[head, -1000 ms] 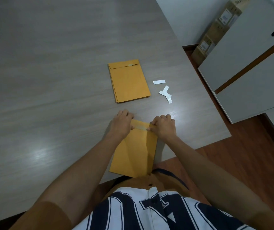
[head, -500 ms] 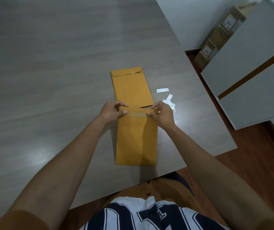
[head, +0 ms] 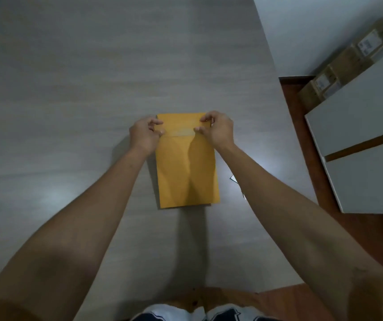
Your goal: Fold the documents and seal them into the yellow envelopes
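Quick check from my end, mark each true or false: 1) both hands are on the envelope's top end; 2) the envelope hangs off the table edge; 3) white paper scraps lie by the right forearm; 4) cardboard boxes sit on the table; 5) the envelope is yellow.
1) True: the left hand and right hand pinch the top corners of the yellow envelope.
2) False: it lies wholly over the table.
3) True: white scraps peek out beside the right forearm.
4) False: the cardboard boxes stand on the floor against the wall.
5) True.
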